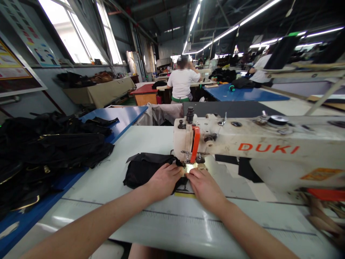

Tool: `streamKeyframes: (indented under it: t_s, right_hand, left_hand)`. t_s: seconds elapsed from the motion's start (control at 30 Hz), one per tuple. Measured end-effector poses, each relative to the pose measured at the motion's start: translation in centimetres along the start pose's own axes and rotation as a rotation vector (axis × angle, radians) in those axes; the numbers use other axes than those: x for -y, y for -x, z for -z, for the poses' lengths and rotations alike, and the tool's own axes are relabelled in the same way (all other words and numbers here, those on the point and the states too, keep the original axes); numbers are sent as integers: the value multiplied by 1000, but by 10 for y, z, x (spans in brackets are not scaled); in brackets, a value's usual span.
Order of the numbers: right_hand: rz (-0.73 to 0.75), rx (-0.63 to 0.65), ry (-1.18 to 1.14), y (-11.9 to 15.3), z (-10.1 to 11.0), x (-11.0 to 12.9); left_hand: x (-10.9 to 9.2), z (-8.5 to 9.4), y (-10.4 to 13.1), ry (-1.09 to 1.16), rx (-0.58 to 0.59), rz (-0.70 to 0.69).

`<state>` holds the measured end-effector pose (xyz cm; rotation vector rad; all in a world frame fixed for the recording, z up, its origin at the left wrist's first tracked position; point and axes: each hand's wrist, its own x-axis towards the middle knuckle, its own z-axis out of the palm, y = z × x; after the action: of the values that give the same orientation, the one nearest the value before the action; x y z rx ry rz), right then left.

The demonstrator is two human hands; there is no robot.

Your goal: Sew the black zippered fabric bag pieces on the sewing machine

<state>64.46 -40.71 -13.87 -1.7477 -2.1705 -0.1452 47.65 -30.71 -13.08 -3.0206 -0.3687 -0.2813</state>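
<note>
A black fabric piece (145, 169), folded and bulky like a pouch, lies on the sewing machine's pale bed. My left hand (167, 178) rests over its right end, fingers together and pressing the cloth just left of the needle area. My right hand (203, 183) is on the other side, its fingers closed and pinching at the cloth's edge close to the presser foot. Above both hands is the head of the sewing machine (185, 140), with an orange lever guard (195, 144). A small lamp lights the spot between my fingertips, where the needle itself is hard to make out.
Black garment pieces with gold zips (54, 151) are heaped on a blue table (129, 117) at left. A ruler strip (175, 217) runs along the machine table's front. Ahead, a person in a white shirt (182, 84) sits at another machine. A black thread cone (283, 50) stands at upper right.
</note>
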Motion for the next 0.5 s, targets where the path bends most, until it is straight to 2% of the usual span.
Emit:
streamKeyframes:
  t_s: [0.23,0.5]
  right_hand:
    - [98,-5,-142,10,3,2]
    - [76,8,-203,12,4,1]
  left_hand:
    - [0,-5,5,140,-156,-22]
    - [-1,-3,6,129,-151,-68]
